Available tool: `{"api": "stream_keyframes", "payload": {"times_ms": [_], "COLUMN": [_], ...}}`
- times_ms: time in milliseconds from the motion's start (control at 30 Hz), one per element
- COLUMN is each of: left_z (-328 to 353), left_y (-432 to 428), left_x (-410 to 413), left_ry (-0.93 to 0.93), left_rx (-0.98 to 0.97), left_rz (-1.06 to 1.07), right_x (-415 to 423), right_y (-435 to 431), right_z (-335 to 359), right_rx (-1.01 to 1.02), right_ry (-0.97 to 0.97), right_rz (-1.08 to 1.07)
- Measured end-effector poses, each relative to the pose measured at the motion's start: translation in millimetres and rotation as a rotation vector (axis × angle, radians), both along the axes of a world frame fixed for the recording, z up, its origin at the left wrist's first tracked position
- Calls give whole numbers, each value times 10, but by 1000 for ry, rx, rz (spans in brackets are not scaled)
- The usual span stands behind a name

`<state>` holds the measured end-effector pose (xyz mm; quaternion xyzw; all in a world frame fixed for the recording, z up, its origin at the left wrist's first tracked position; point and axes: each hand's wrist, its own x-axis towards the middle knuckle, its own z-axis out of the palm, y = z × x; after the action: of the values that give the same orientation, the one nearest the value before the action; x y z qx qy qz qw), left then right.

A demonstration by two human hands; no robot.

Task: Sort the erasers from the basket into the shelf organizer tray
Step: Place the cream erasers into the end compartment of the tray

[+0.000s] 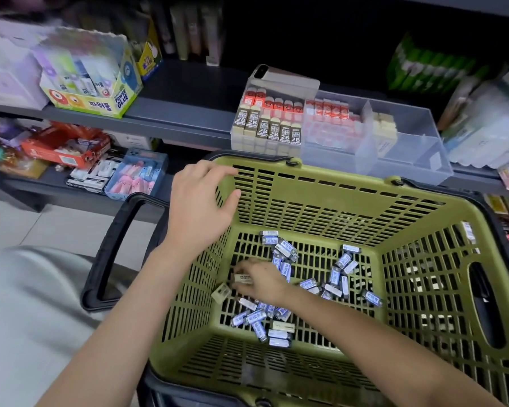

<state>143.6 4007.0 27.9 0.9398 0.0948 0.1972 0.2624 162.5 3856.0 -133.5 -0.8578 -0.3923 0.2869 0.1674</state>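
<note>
While the small tan paper-sleeved block eraser [241, 278] lies on the floor of the olive-green slatted plastic basket [306, 183], close to its left wall, the right hand [262, 279] reaches down to it with fingertips curled onto its near end, apparently pinching it. Its long axis runs roughly left to right, and its free end pokes out toward the left wall. A second tan eraser [220, 292] sits tilted just beside it. The blue-and-white sleeved erasers [285, 248] are scattered loose over the rest of the basket floor, to the right of and nearer than the gripped one.

The left hand [197, 207] is well apart from the right, up at the far left corner of the basket rim. Its fingers are spread and relaxed and hold nothing; whether it touches the rim cannot be told.

The clear plastic compartment tray [417, 148] stands on the dark grey shelf [174, 118] just beyond the far rim, up and to the right of the right hand. Brown 2B-labelled erasers [274, 132] and red-sleeved erasers [332, 110] fill its left bays, while its right bay looks mostly free. The right hand is plainly the nearer one to the eraser, so the likely move is to lift it up and forward over the far rim.
</note>
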Motion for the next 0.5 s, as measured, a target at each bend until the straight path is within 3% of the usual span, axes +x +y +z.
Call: {"api": "stream_keyframes", "payload": {"times_ms": [167,367,500], "left_z": [4,-15,-17], "left_y": [-1,-3,8], "left_x": [4,7,8], "left_ry": [0,-1,-8], "left_rx": [-5,29,53], "left_rz": [6,1,-7], "right_x": [-101,-333,-356], "right_y": [-64,259,322], "right_z": [24,-65,-34], "right_rx": [-4,-108,-109], "right_ry": [112,-116,-91], "right_rz": [56,80,-21]}}
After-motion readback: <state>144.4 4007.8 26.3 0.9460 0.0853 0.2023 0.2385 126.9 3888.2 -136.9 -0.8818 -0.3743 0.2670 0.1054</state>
